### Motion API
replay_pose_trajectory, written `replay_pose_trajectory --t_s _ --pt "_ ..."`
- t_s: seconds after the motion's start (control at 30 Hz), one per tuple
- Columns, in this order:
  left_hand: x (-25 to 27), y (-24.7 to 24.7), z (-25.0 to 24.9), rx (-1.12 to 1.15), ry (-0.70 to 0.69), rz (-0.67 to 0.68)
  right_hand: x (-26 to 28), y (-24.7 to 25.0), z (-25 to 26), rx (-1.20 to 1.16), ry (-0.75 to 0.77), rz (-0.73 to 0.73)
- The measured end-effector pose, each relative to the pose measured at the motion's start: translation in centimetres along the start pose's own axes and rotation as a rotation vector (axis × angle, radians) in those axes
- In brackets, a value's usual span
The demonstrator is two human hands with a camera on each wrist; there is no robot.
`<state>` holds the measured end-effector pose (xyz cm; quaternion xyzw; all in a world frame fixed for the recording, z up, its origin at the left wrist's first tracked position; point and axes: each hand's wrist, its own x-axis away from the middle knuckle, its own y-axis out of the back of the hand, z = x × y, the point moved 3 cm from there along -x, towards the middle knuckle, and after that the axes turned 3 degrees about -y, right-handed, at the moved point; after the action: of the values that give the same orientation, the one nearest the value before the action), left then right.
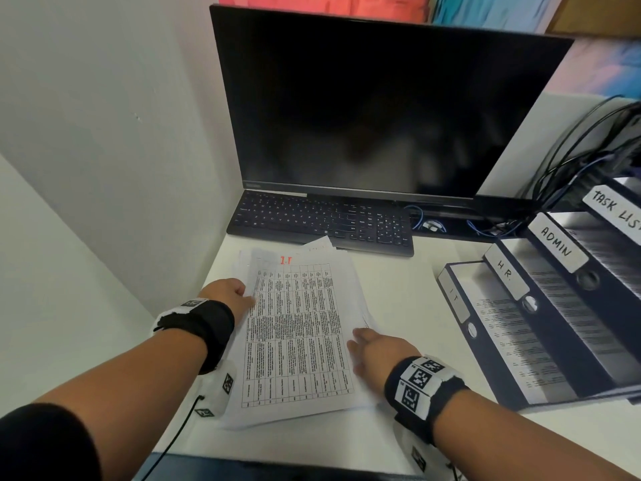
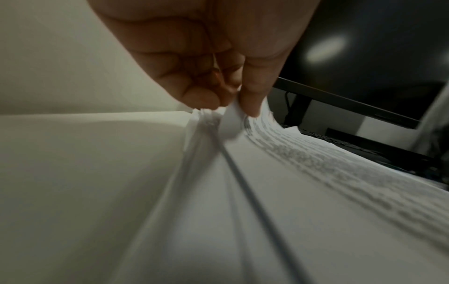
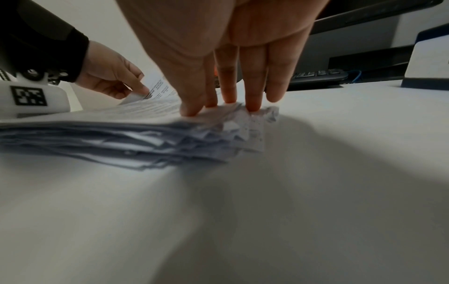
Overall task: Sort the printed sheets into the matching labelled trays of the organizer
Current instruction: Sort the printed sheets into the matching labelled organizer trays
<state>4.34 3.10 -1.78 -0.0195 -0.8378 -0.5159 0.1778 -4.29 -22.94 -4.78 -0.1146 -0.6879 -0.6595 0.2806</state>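
Note:
A stack of printed sheets [image 1: 298, 328] lies on the white desk, its top sheet a dense table of text. My left hand [image 1: 230, 295] pinches the top sheet's left edge between thumb and fingers [image 2: 251, 101], lifting it slightly. My right hand [image 1: 373, 345] lies flat with straight fingers [image 3: 252, 96] pressing the stack's right edge [image 3: 218, 123]. At the right stands the dark organizer [image 1: 541, 387] with stepped trays labelled I.T. [image 1: 454, 298], H.R. [image 1: 504, 269], ADMIN [image 1: 556, 241] and TASK LIST [image 1: 617, 210], each holding printed sheets.
A black keyboard [image 1: 322, 220] and a dark monitor [image 1: 374, 105] stand behind the stack. Cables [image 1: 572, 161] hang at the back right. A white wall [image 1: 104, 133] closes the left side. Bare desk [image 1: 399, 282] lies between stack and organizer.

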Motion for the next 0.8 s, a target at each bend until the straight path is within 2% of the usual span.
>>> replay_pose_trajectory --t_s 0.17,0.23,0.33,0.47,0.63,0.7,0.8 --pt "1.7 0.4 -1.3 -0.113 -0.143 0.012 0.4 0.6 -0.5 0.030 0.001 0.067" --pt "2.3 0.6 -1.5 -0.172 -0.219 0.037 0.6 1.8 -0.6 0.035 -0.010 0.043" --pt "3.2 0.5 -1.4 -0.219 -0.275 0.059 0.9 4.0 -1.2 -0.058 -0.069 -0.082" --pt "4.4 0.4 -1.5 -0.067 -0.295 0.002 1.3 6.3 -2.7 -0.232 -0.157 -0.300" --pt "4.5 0.0 -1.4 0.039 -0.357 0.026 0.4 7.0 -4.5 -0.570 -0.300 -0.394" --pt "4.4 -0.2 -1.2 0.088 -0.356 0.054 0.4 7.2 -5.1 -0.715 -0.307 -0.459" --pt "4.3 -0.6 -1.2 0.032 -0.343 0.116 0.8 7.5 -5.3 -0.661 -0.241 -0.512"
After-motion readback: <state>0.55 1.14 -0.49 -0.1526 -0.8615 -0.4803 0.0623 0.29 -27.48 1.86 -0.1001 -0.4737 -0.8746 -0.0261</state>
